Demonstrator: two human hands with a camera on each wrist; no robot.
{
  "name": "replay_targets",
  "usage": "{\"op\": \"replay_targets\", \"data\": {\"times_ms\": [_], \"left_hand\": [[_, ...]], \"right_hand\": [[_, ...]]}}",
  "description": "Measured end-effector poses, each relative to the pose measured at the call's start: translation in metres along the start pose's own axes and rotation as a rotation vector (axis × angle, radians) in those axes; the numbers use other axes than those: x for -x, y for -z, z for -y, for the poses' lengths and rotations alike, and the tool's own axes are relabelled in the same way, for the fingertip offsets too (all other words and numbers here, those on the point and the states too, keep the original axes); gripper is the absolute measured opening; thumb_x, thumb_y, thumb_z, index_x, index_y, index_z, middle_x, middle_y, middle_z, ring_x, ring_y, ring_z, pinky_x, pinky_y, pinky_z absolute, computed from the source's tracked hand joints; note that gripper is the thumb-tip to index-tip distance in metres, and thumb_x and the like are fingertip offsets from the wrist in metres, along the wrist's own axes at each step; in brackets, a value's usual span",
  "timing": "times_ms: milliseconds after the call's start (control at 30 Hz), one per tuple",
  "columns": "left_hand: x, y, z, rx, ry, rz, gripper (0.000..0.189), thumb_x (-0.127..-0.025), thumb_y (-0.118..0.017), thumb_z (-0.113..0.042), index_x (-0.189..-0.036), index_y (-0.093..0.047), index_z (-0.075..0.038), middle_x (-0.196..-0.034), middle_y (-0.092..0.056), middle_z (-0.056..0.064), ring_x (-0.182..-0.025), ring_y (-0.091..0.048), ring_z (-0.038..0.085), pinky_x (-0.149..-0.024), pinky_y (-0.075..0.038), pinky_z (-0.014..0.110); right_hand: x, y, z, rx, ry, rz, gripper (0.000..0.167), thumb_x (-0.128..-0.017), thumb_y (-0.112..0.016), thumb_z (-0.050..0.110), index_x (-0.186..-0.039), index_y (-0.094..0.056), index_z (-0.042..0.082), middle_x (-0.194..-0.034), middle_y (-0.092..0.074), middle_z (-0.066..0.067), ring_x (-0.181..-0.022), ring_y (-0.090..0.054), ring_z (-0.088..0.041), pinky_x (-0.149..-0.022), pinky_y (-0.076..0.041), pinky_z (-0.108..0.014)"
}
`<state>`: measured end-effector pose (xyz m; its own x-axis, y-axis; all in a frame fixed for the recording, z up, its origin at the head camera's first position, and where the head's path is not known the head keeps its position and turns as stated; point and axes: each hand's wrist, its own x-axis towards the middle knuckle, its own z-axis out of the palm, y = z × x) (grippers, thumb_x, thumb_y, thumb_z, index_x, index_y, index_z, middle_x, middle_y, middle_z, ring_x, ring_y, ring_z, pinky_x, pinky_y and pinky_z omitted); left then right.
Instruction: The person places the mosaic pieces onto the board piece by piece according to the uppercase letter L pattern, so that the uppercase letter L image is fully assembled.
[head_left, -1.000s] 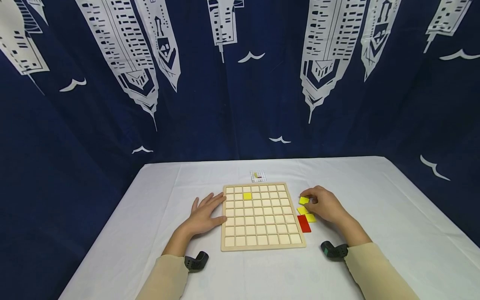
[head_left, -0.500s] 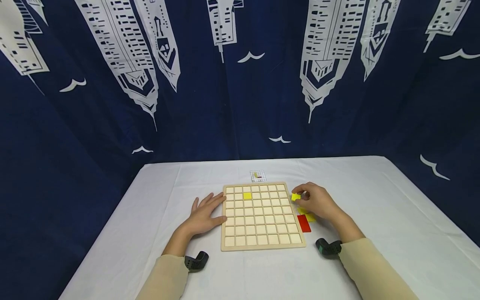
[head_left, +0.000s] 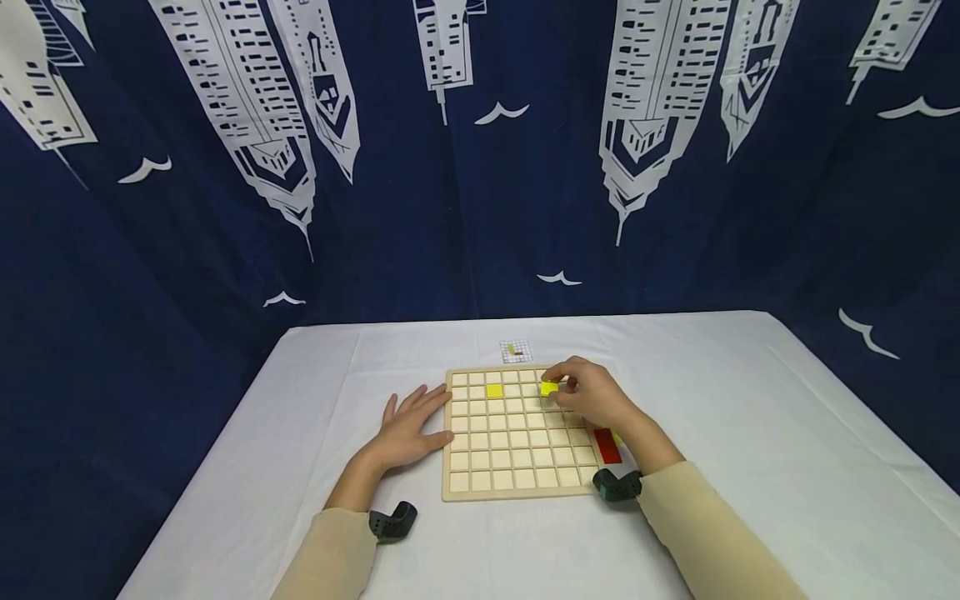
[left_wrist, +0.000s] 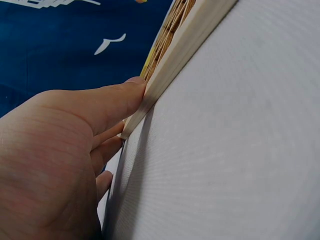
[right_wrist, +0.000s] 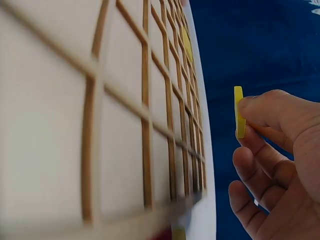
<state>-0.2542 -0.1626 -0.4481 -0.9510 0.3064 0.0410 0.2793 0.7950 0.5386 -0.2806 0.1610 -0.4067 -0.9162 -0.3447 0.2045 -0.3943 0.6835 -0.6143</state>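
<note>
A wooden grid board (head_left: 525, 497) lies flat on the table, its square cells divided by raised strips. One yellow square tile (head_left: 494, 391) sits in a cell near its far left. Over the far right of the board, my right hand (head_left: 596, 396) pinches another yellow square tile (right_wrist: 240, 112) between thumb and fingers; the right wrist view shows it edge-on, held above the grid. My left hand (head_left: 405, 433) rests at the board's left edge with its fingers spread, and in the left wrist view the thumb (left_wrist: 117, 100) touches the wooden rim.
A red rectangular tile (head_left: 608, 447) lies against the board's right side, with part of a yellow tile visible beside it under the right forearm. Beyond the board's far edge lies a small printed grid card (head_left: 516, 352). A dark blue patterned curtain (head_left: 480, 208) hangs behind the table.
My right hand has lifted a yellow tile from the pile at the right and carried it left over the board. The left hand has stayed in place.
</note>
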Motion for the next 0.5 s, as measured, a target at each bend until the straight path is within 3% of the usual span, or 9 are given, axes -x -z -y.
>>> {"op": "replay_targets", "data": {"times_ms": [500], "left_hand": [[0.000, 0.000, 0.002, 0.003, -0.007, 0.003, 0.067, -0.091, -0.068, -0.034, -0.152, -0.044, -0.018, -0.164, -0.033, -0.001, -0.156, -0.016, 0.031, -0.123, 0.009, 0.063]], "right_hand": [[-0.020, -0.035, 0.025, -0.053, 0.050, 0.061, 0.026, -0.084, -0.076, 0.006, -0.109, -0.073, 0.006, -0.107, -0.068, -0.007, -0.080, -0.054, -0.013, -0.072, -0.048, -0.024]]}}
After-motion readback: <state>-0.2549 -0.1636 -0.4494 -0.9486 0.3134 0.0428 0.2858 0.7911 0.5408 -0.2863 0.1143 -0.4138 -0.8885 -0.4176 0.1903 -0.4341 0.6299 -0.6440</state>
